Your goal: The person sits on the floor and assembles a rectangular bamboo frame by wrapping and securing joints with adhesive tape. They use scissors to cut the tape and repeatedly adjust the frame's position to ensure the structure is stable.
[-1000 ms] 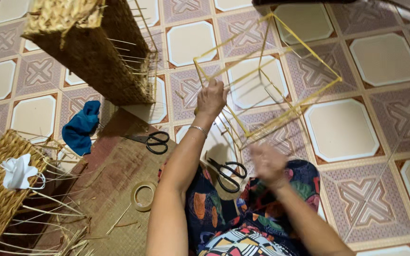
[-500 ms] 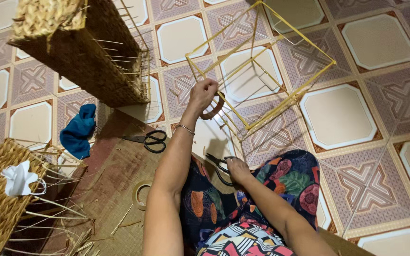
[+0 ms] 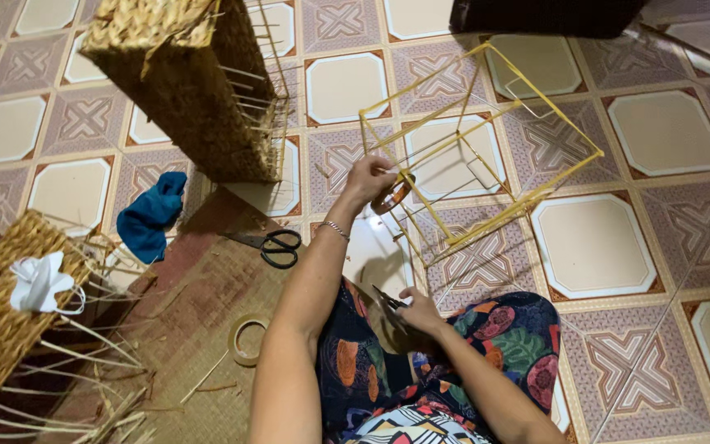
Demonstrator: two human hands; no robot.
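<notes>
From my side the picture is lit evenly and quite warm, with a yellow tone over the whole tiled floor (image 3: 634,247). The pale tiles reflect some soft light but I see no hard glare. Shadows are weak and soft; a faint one lies under the wire frame (image 3: 486,148) and a darker one beside the woven basket (image 3: 191,90). The top right corner is dark, where a black object (image 3: 544,15) cuts the light. The centre is sharp enough. My left hand (image 3: 371,177) is slightly blurred. The edges bend a little, as with a wide lens, and the lower left corner is dim.
</notes>
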